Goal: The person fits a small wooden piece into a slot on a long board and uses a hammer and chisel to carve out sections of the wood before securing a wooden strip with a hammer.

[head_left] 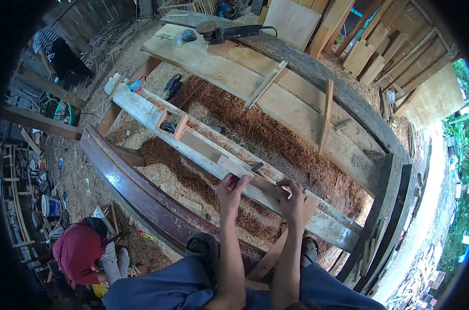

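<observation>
A long pale beam (327, 225) runs diagonally in front of me with a wooden board (263, 194) lying along it. My left hand (231, 190) pinches the near edge of a short light piece of wood (234, 166) on the beam. Over the board's right part is my right hand (290, 197), its fingers curled together; what they hold, if anything, is too small to make out. A small dark tool (257, 167) lies just beyond the light piece. Further left on the beam sits a small wooden box (172, 124) with small dark items inside.
An angle grinder (229, 32) lies on the far workbench (213, 64), where two wooden strips jut out. A maroon-brown beam (141, 188) runs nearer me. One person in red (82, 250) crouches lower left; another (59, 51) bends at upper left. Shavings cover the ground.
</observation>
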Motion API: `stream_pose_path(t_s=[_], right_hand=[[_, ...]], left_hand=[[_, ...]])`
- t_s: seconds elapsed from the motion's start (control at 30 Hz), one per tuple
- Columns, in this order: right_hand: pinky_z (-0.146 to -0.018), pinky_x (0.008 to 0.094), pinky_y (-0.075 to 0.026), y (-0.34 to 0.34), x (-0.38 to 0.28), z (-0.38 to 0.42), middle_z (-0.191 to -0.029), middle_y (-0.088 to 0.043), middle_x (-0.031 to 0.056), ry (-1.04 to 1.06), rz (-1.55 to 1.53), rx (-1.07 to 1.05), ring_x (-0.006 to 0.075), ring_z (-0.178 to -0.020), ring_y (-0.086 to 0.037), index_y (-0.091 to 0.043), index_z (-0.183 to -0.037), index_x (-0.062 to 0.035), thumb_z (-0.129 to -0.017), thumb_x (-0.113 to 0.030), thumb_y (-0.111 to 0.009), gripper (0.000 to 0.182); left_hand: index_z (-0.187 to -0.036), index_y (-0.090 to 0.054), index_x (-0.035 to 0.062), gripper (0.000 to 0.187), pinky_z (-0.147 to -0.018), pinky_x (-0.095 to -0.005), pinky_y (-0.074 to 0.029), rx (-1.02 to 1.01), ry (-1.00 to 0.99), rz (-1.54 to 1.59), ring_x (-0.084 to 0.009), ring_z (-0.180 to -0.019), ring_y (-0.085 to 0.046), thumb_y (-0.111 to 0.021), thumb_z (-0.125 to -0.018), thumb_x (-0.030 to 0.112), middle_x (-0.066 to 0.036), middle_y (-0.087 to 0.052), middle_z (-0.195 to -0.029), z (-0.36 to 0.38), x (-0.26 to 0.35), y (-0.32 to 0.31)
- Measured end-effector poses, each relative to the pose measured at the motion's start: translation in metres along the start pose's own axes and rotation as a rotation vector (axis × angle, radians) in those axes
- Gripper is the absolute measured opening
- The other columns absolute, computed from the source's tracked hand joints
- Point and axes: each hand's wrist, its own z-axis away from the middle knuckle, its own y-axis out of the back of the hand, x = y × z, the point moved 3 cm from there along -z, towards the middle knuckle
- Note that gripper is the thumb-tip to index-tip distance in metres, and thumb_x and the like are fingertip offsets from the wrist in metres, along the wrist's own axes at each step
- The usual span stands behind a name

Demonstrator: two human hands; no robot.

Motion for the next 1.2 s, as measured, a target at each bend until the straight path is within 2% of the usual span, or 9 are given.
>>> stream_pose_path(t_s=[0.17, 0.37, 0.43, 0.5, 0.6, 0.73, 0.9, 1.1, 1.2], right_hand=[[-0.088, 0.0388, -0.048, -0.028, -0.024, 0.001, -0.09, -0.072, 0.0119, -0.051, 0.016, -0.109, 0.0335, -0.097, -0.067, -0.067, -0.1, -0.007, -0.089, -0.006, -0.07, 0.012], [-0.079, 0.0332, -0.055, -0.044, -0.019, 0.008, -0.091, -0.074, 0.0139, -0.121, -0.265, 0.011, 0.0186, -0.09, -0.072, -0.06, -0.102, 0.0027, -0.096, 0.004, -0.061, 0.006], [-0.077, 0.034, -0.054, -0.044, -0.014, 0.008, -0.09, -0.073, 0.016, -0.147, -0.256, 0.013, 0.0228, -0.087, -0.072, -0.062, -0.103, 0.0019, -0.094, 0.003, -0.063, 0.009], [-0.075, 0.0348, -0.054, -0.042, -0.01, 0.01, -0.09, -0.073, 0.0181, -0.176, -0.247, 0.017, 0.0269, -0.084, -0.072, -0.064, -0.104, 0.001, -0.092, 0.001, -0.064, 0.012], [-0.079, 0.0294, -0.052, -0.036, -0.005, 0.01, -0.088, -0.071, 0.0101, -0.159, -0.293, -0.017, 0.0121, -0.084, -0.063, -0.062, -0.101, 0.0034, -0.094, 0.005, -0.061, 0.007], [-0.079, 0.0296, -0.052, -0.027, 0.002, 0.008, -0.087, -0.07, 0.0092, -0.199, -0.271, -0.09, 0.0139, -0.083, -0.064, -0.064, -0.1, 0.0035, -0.092, 0.003, -0.064, 0.008], [-0.076, 0.0308, -0.052, -0.024, 0.009, 0.015, -0.086, -0.071, 0.0116, -0.238, -0.199, -0.266, 0.0166, -0.08, -0.066, -0.065, -0.1, 0.0032, -0.091, 0.001, -0.066, 0.01], [-0.074, 0.0363, -0.052, -0.028, 0.005, 0.019, -0.088, -0.071, 0.0169, -0.206, -0.091, -0.083, 0.0278, -0.08, -0.069, -0.066, -0.103, 0.0004, -0.093, -0.007, -0.068, 0.012], [-0.092, 0.0435, -0.046, -0.021, 0.0, 0.014, -0.102, -0.069, 0.0113, -0.159, 0.153, 0.117, 0.0317, -0.107, -0.062, -0.067, -0.102, -0.0056, -0.093, -0.016, -0.071, 0.015]], left_hand=[[-0.102, -0.072, 0.0004, 0.023, -0.071, -0.0228, -0.045, -0.047, -0.007, -0.005, -0.005, -0.076, -0.055, -0.079, -0.093, 0.021, 0.001, -0.068, -0.084, 0.002, -0.013, -0.003], [-0.116, -0.071, -0.0016, 0.036, -0.077, -0.0236, -0.051, -0.109, 0.005, -0.075, -0.0079, -0.08, -0.062, -0.081, -0.092, 0.023, 0.0, -0.071, -0.086, 0.005, 0.0, 0.003], [-0.121, -0.069, -0.0024, 0.041, -0.078, -0.0233, -0.051, -0.131, -0.011, -0.055, -0.0077, -0.082, -0.062, -0.081, -0.092, 0.023, -0.001, -0.071, -0.089, 0.003, -0.001, -0.001], [-0.133, -0.061, -0.0028, 0.053, -0.086, -0.025, -0.05, 0.185, 0.005, 0.219, -0.0072, -0.092, -0.062, -0.081, -0.091, 0.023, -0.002, -0.071, -0.098, 0.003, -0.007, 0.002], [-0.142, -0.052, -0.0031, 0.063, -0.096, -0.028, -0.046, 0.257, -0.02, 0.244, -0.0075, -0.1, -0.059, -0.081, -0.091, 0.022, 0.0, -0.066, -0.098, -0.003, -0.006, 0.016], [-0.146, -0.048, -0.0022, 0.068, -0.095, -0.026, -0.043, 0.309, 0.004, 0.246, -0.0071, -0.089, -0.052, -0.081, -0.091, 0.018, 0.005, -0.048, -0.085, -0.004, 0.015, 0.019], [-0.147, -0.044, 0.0018, 0.072, -0.093, -0.0258, -0.045, 0.278, 0.004, 0.219, -0.0105, -0.095, -0.054, -0.083, -0.088, 0.011, 0.001, -0.052, -0.091, -0.009, -0.023, 0.038], [-0.145, -0.044, 0.0051, 0.069, -0.092, -0.0283, -0.048, 0.41, -0.036, 0.135, -0.0149, -0.098, -0.054, -0.082, -0.088, 0.008, -0.004, -0.056, -0.102, -0.002, -0.024, 0.04], [-0.145, -0.043, 0.0051, 0.069, -0.091, -0.03, -0.049, 0.393, -0.083, 0.076, -0.0162, -0.099, -0.056, -0.082, -0.088, 0.008, -0.007, -0.057, -0.106, -0.008, -0.033, 0.043]])
